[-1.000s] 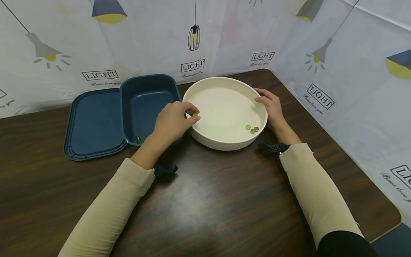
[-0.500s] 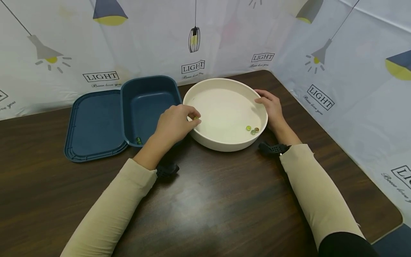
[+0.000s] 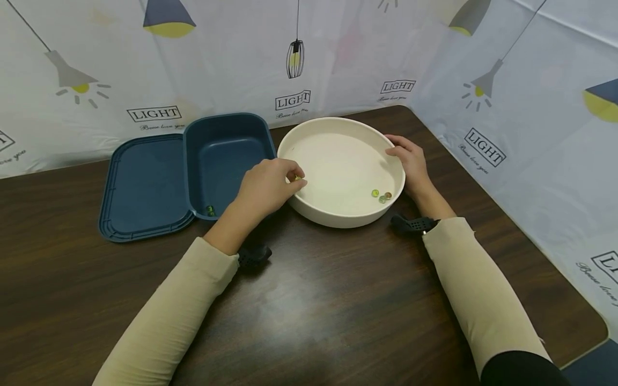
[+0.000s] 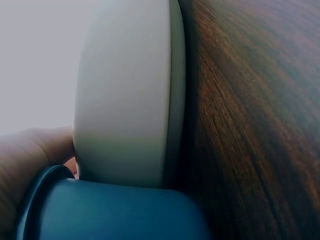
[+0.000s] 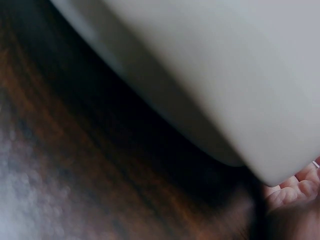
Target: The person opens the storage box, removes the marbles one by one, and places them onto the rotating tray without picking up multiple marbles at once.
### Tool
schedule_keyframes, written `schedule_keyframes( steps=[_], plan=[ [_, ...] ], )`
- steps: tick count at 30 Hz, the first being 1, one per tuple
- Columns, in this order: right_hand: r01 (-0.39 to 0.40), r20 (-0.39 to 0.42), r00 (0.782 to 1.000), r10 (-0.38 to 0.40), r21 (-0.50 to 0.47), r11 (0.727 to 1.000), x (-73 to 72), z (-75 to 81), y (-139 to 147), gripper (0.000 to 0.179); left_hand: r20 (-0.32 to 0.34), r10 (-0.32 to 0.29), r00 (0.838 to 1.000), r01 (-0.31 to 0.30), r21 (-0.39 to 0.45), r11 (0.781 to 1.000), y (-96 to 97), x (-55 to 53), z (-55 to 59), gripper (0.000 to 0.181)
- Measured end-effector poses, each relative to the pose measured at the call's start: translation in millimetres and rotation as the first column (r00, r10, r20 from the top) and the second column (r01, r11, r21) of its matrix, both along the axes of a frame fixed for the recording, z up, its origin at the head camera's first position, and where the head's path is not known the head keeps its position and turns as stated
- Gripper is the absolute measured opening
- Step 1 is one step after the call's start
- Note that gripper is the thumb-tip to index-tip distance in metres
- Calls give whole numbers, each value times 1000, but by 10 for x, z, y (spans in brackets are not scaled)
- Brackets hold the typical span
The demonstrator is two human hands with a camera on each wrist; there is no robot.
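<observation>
In the head view my left hand (image 3: 264,185) reaches over the left rim of a round cream dish (image 3: 338,155). Its thumb and fingers pinch a small yellow-green marble (image 3: 297,178), mostly hidden by the fingers. At the dish's right side my right hand (image 3: 410,165) grips the rim, thumb on the inner side. Inside the dish, near the front right, lie a yellow-green marble (image 3: 375,193), a pale clear marble (image 3: 383,199) and a reddish-brown marble (image 3: 388,196). Both wrist views show mainly the dish's outer wall (image 4: 125,90), with part of each hand at the edge.
Left of the dish stands a dark blue rectangular container (image 3: 224,142), with green marbles (image 3: 210,210) in its front left corner. Its flat blue lid (image 3: 147,185) lies to its left. A patterned cloth (image 3: 347,59) hangs behind the wooden table (image 3: 314,300).
</observation>
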State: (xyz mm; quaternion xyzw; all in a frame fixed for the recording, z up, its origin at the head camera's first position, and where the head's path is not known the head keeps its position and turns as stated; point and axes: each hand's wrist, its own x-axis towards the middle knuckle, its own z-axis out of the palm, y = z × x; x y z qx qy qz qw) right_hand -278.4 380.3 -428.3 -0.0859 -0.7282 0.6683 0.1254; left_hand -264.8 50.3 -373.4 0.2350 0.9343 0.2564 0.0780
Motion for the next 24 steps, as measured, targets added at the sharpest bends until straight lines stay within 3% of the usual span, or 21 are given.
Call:
schedule_keyframes(
  steps=[24],
  plan=[
    [-1, 16, 1000, 1, 6, 1000, 13, 17, -22, 41, -12, -15, 1000, 15, -17, 1000, -6, -2, -11, 23]
  ],
)
